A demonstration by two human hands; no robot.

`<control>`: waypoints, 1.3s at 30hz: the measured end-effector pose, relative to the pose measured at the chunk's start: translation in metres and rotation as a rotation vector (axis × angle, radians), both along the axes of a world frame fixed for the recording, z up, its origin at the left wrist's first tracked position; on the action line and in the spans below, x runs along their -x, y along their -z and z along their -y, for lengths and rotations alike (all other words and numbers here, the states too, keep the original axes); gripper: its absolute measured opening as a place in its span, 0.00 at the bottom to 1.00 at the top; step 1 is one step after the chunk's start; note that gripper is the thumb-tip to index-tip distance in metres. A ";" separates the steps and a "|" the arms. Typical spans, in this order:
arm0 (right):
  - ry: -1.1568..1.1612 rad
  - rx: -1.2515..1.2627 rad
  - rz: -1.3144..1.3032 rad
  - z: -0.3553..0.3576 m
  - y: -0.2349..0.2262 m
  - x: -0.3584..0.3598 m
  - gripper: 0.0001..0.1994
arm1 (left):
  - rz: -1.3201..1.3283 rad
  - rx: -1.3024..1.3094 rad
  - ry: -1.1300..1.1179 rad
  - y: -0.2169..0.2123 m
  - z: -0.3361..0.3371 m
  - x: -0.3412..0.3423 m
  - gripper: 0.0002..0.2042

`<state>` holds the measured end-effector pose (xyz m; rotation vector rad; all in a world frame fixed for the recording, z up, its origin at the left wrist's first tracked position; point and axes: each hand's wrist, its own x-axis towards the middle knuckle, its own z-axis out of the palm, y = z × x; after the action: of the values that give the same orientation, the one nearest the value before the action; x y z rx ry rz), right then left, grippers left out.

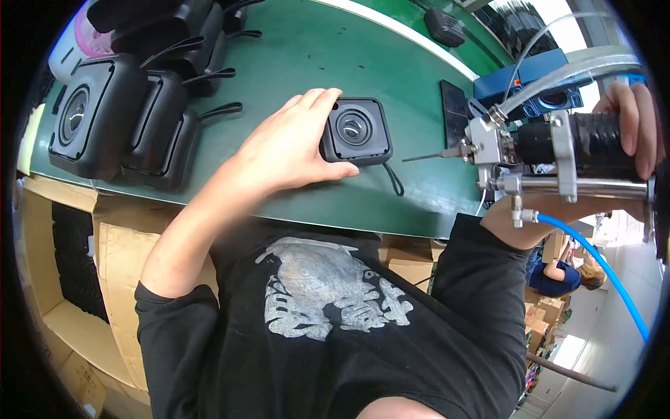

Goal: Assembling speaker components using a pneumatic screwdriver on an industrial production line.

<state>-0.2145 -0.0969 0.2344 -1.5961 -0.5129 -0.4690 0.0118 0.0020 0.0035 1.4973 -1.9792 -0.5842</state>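
A small black square speaker (354, 127), its round cone facing up, rests on the green tabletop. My left hand (296, 143) is closed around its left side, thumb at the near edge and fingers at the far corner. A wrist strap (394, 179) trails from its near right corner. To the right, my right hand (630, 126) wraps round the black-taped body of a metal glue dispensing gun (551, 150). The gun's thin needle (423, 157) points left, its tip just right of the speaker and apart from it.
Several black speakers with straps (105, 115) stand at the left. A dark flat slab (455, 115) and a blue device (530, 87) are at the back right. A clear hose (565, 73) and blue air tube (604, 269) run from the gun. An open carton (118, 300) stands below left.
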 end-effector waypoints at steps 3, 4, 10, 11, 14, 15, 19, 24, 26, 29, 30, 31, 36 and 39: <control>-0.060 -0.213 -0.042 0.005 0.007 -0.001 0.28 | -0.047 -0.019 0.032 0.001 0.002 -0.001 0.51; -0.055 -0.217 -0.038 0.003 0.009 -0.002 0.28 | -0.091 -0.004 0.056 0.003 0.002 -0.002 0.51; 0.044 -0.187 0.022 0.048 0.002 0.062 0.28 | -0.121 0.001 0.064 0.009 -0.004 -0.010 0.53; 0.058 -0.181 0.029 0.061 0.001 0.080 0.28 | -0.119 0.000 0.066 0.009 -0.004 -0.010 0.53; 0.108 -0.174 0.046 0.056 0.013 0.077 0.28 | -0.115 0.005 0.056 0.010 -0.003 -0.010 0.53; 0.121 -0.170 0.051 0.066 0.010 0.090 0.28 | -0.106 0.000 0.084 0.007 -0.003 -0.011 0.53; 0.173 -0.155 0.067 0.065 0.019 0.086 0.29 | -0.116 -0.002 0.118 0.012 -0.001 -0.015 0.51; 0.216 -0.143 0.077 0.045 0.046 0.039 0.29 | -0.092 0.031 0.058 0.014 -0.002 -0.011 0.49; 0.233 -0.146 0.074 0.016 0.059 0.019 0.29 | -0.080 0.024 0.046 0.009 -0.005 -0.008 0.48; 0.264 -0.138 0.072 0.006 0.067 0.010 0.29 | -0.058 0.007 0.031 0.008 -0.007 -0.008 0.46; 0.272 -0.131 0.075 0.008 0.066 0.011 0.30 | -0.053 0.047 0.027 0.012 -0.006 -0.008 0.46; 0.256 -0.109 0.033 0.010 0.062 0.013 0.33 | -0.048 0.088 0.025 0.014 -0.006 -0.008 0.46; 0.194 -0.031 -0.003 0.010 0.057 0.010 0.36 | -0.059 0.110 0.036 0.018 -0.007 -0.010 0.46; -0.528 -0.761 0.247 0.026 0.053 -0.005 0.26 | -0.092 0.095 0.087 0.019 0.005 -0.007 0.48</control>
<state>-0.2092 -0.1228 0.1809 -0.6408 -0.7972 -0.3890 0.0191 -0.0034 -0.0154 1.3094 -1.9805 -0.5766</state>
